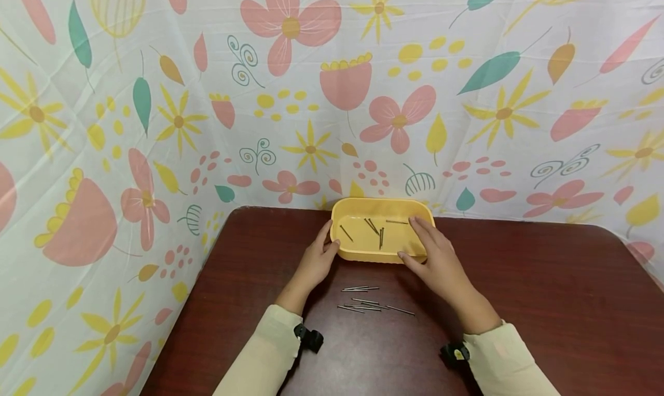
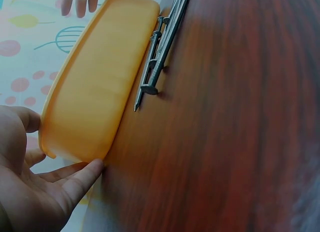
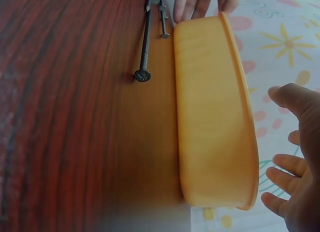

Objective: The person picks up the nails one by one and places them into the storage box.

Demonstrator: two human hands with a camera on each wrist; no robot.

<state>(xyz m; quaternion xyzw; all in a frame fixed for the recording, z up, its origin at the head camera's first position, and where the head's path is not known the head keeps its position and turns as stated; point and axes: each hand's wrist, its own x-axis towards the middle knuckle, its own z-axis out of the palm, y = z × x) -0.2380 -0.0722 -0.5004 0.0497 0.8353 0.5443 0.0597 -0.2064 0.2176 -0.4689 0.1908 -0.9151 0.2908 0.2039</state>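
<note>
On the right wrist's black strap [image 1: 454, 354] we see a yellow mark too small for us to read. The wrist views hide the inside of the yellow tray [image 1: 384, 257] from us and cut some nails off at the frame edge. In the head view, several nails [image 1: 381, 238] lie in the tray, and more loose nails [image 1: 363, 309] lie nearer us. The left hand [image 1: 317, 259] holds the tray's left end between thumb and fingers; the right hand [image 1: 441, 263], loosely spread and gripping nothing, is at its right end. The tray rests at the far edge of a dark red-brown table [image 1: 249, 269], before a creased floral cloth [image 1: 441, 15].
</note>
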